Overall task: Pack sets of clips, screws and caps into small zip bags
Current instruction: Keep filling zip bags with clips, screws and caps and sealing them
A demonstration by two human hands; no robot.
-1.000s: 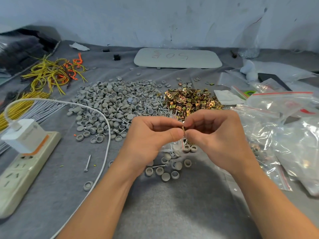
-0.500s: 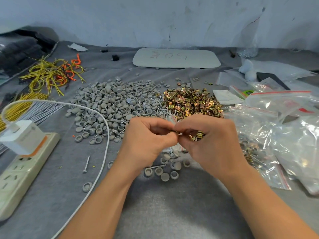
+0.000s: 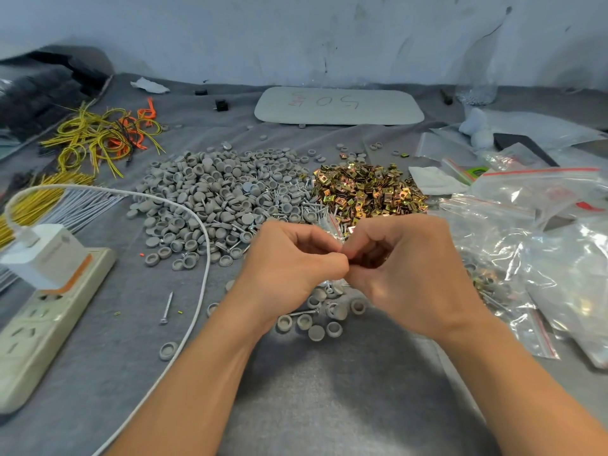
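grey caps pile [image 3: 214,199], gold clips [image 3: 368,192] rt

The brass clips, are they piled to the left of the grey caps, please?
No, the brass clips lie to the right of the grey caps.

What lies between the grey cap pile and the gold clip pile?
Loose silver screws lie between the caps and the clips, mixed into the caps' near edge, as the head view shows.
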